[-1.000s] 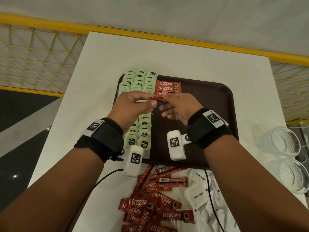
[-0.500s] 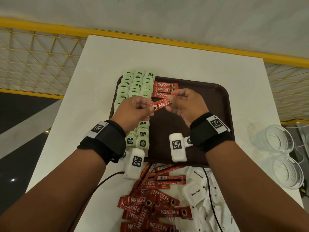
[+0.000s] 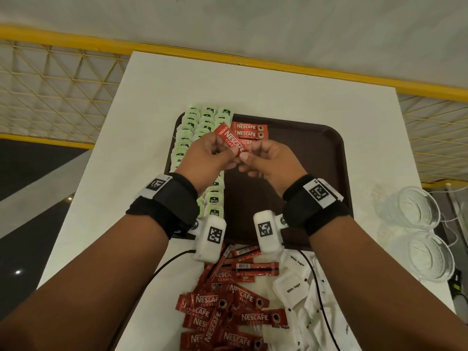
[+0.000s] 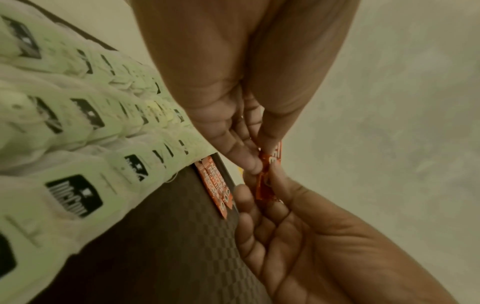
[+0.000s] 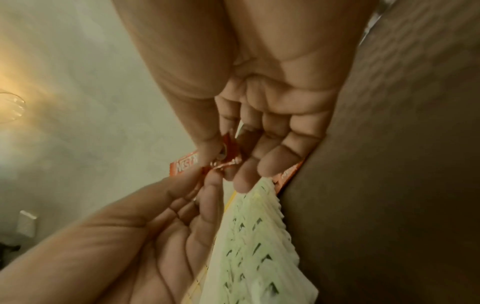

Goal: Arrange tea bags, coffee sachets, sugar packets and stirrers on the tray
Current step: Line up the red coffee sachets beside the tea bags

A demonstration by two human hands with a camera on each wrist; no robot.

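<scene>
Head view: your left hand (image 3: 210, 155) and right hand (image 3: 272, 163) both pinch one red Nescafe coffee sachet (image 3: 231, 140), held above the dark brown plastic tray (image 3: 324, 158). Its long axis slants up and away to your left. The row of laid red sachets (image 3: 249, 130) lies just beyond your fingertips, running left to right, so you would likely turn it level first. Pale green tea bags (image 3: 200, 122) line the tray beneath your left hand; loose sachets (image 3: 228, 312) wait on the white counter (image 3: 157, 102) behind your wrists.

A white surface (image 3: 253, 79) stands against a yellow railing (image 3: 253, 60) with yellow wire mesh (image 3: 58, 92). Beyond lies pale floor; dark floor (image 3: 25, 249) shows at left, with a small light reflection.
</scene>
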